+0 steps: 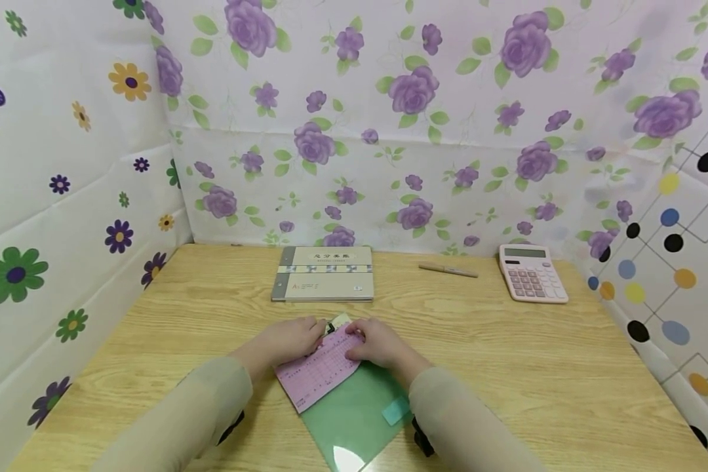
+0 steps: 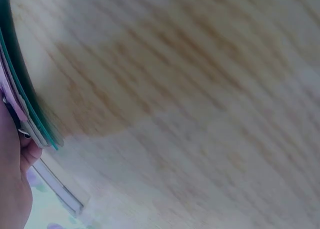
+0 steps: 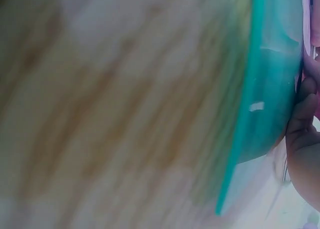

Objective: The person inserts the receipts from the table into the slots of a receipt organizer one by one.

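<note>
A green clip folder [image 1: 354, 406] lies tilted on the table, with a light blue label [image 1: 396, 411] near its right edge. Over its upper part is a pink printed form [image 1: 321, 367], and a small black clip [image 1: 330, 327] shows at the folder's top edge. My left hand [image 1: 292, 341] grips the folder's top edge beside the clip; in the left wrist view its fingers [image 2: 31, 154] wrap the edge. With thumb and forefinger, my right hand [image 1: 379, 344] pinches the form's right end. The undersides of both hands are mostly hidden.
Behind the hands lies a beige ledger book [image 1: 324, 275] with Chinese lettering. Farther right are a brown pen [image 1: 448, 270] and a pink calculator [image 1: 532, 274]. Flower-printed cloth [image 1: 413, 151] hangs along the table's back edge, with patterned cloth at both sides.
</note>
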`<state>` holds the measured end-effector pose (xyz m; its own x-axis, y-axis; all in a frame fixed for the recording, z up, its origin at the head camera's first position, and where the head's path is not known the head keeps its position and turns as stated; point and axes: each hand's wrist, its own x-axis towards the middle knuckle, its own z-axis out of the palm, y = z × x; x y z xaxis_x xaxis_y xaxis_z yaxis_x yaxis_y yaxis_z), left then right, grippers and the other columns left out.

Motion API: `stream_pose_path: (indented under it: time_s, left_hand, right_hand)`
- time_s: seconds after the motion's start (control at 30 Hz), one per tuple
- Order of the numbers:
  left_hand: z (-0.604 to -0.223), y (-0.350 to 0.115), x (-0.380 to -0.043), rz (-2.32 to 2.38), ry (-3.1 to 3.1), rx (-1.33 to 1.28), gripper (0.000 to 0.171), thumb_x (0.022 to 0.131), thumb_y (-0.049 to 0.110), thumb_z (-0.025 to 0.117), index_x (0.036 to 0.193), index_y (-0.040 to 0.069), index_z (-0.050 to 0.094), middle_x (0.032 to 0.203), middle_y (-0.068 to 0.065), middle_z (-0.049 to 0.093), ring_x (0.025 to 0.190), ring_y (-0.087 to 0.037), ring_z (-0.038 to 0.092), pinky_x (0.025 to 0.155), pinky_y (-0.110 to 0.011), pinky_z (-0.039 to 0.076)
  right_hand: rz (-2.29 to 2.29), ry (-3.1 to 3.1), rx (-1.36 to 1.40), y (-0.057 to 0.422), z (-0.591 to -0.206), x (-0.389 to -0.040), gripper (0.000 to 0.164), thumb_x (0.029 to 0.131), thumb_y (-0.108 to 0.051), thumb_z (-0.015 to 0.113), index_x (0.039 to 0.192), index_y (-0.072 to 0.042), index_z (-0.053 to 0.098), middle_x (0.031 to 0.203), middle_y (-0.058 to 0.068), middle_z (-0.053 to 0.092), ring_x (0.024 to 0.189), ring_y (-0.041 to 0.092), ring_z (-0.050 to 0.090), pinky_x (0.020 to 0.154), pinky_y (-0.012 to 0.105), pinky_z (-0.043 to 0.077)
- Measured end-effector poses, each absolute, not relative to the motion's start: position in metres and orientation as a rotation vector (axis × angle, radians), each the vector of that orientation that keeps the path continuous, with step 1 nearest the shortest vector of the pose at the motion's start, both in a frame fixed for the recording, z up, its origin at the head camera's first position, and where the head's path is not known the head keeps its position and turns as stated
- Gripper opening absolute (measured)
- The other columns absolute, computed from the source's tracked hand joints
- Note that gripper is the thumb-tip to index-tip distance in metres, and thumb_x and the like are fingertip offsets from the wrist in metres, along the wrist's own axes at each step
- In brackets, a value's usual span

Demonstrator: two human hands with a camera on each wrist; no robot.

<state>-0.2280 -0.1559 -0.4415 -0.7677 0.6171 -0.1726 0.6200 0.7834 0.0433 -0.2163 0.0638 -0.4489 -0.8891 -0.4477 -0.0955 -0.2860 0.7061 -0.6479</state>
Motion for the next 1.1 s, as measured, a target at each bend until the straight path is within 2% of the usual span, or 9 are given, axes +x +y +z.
stream_pose_path:
  time_s: [0.27, 0.33, 0.57, 0.77, 0.9, 1.0, 1.1]
  left_hand:
    - [-0.446, -0.158, -0.23, -0.05, 2.817, 1.084, 0.046, 0.101, 0.027, 0.039, 0.139, 0.001, 0.041, 0.11, -0.009, 0.056, 0.102, -0.021, 0.057, 0.087, -0.035, 0.047]
    - [-0.446, -0.158, -0.23, -0.041, 2.817, 1.1, 0.046, 0.1, 0.025, 0.04, 0.138, 0.0, 0.042, 0.11, -0.01, 0.056, 0.102, -0.022, 0.058, 0.087, -0.036, 0.047]
    - [-0.445, -0.158, -0.23, -0.034, 2.818, 1.119, 0.045, 0.1, 0.025, 0.04, 0.137, -0.001, 0.043, 0.112, -0.012, 0.057, 0.104, -0.024, 0.058, 0.088, -0.036, 0.047]
    - [-0.447, -0.158, -0.229, -0.064, 2.841, 1.188, 0.044, 0.1, 0.025, 0.041, 0.135, -0.002, 0.045, 0.109, -0.011, 0.058, 0.102, -0.024, 0.059, 0.086, -0.036, 0.048]
    - [-0.447, -0.156, -0.229, -0.032, 2.825, 1.159, 0.047, 0.1, 0.028, 0.04, 0.138, 0.0, 0.042, 0.115, -0.011, 0.057, 0.107, -0.025, 0.057, 0.09, -0.037, 0.046]
    - [-0.446, -0.155, -0.229, -0.006, 2.81, 1.122, 0.049, 0.1, 0.031, 0.04, 0.141, 0.003, 0.04, 0.121, -0.01, 0.055, 0.111, -0.024, 0.055, 0.093, -0.037, 0.044]
    - [-0.446, -0.153, -0.229, 0.011, 2.811, 1.095, 0.05, 0.1, 0.034, 0.041, 0.142, 0.007, 0.039, 0.123, -0.008, 0.054, 0.113, -0.023, 0.053, 0.094, -0.038, 0.042]
  right_hand:
    - [-0.911, 2.712, -0.586, 0.058, -0.45, -0.218, 0.046, 0.085, -0.025, 0.07, 0.126, -0.007, 0.058, 0.118, 0.008, 0.061, 0.108, 0.021, 0.054, 0.093, 0.039, 0.042]
    - [-0.894, 2.721, -0.574, 0.057, -0.451, -0.219, 0.047, 0.085, -0.026, 0.069, 0.127, -0.007, 0.058, 0.119, 0.008, 0.061, 0.108, 0.021, 0.054, 0.093, 0.04, 0.042]
    - [-0.83, 2.768, -0.627, 0.055, -0.448, -0.219, 0.046, 0.086, -0.026, 0.067, 0.127, -0.007, 0.058, 0.115, 0.011, 0.062, 0.094, 0.02, 0.056, 0.087, 0.039, 0.044]
    - [-0.773, 2.786, -0.613, 0.054, -0.446, -0.216, 0.046, 0.088, -0.028, 0.065, 0.129, -0.008, 0.057, 0.118, 0.013, 0.061, 0.103, 0.024, 0.057, 0.089, 0.041, 0.044]
    - [-0.745, 2.774, -0.623, 0.059, -0.447, -0.217, 0.047, 0.088, -0.029, 0.066, 0.13, -0.011, 0.056, 0.119, 0.013, 0.06, 0.108, 0.027, 0.055, 0.092, 0.042, 0.042]
    - [-0.598, 2.802, -0.679, 0.065, -0.442, -0.216, 0.051, 0.087, -0.037, 0.065, 0.132, -0.017, 0.055, 0.11, 0.01, 0.062, 0.097, 0.024, 0.057, 0.083, 0.041, 0.045]
    - [-0.437, 2.819, -0.708, 0.072, -0.437, -0.213, 0.055, 0.087, -0.046, 0.062, 0.135, -0.023, 0.052, 0.1, 0.006, 0.06, 0.082, 0.018, 0.054, 0.072, 0.038, 0.045]
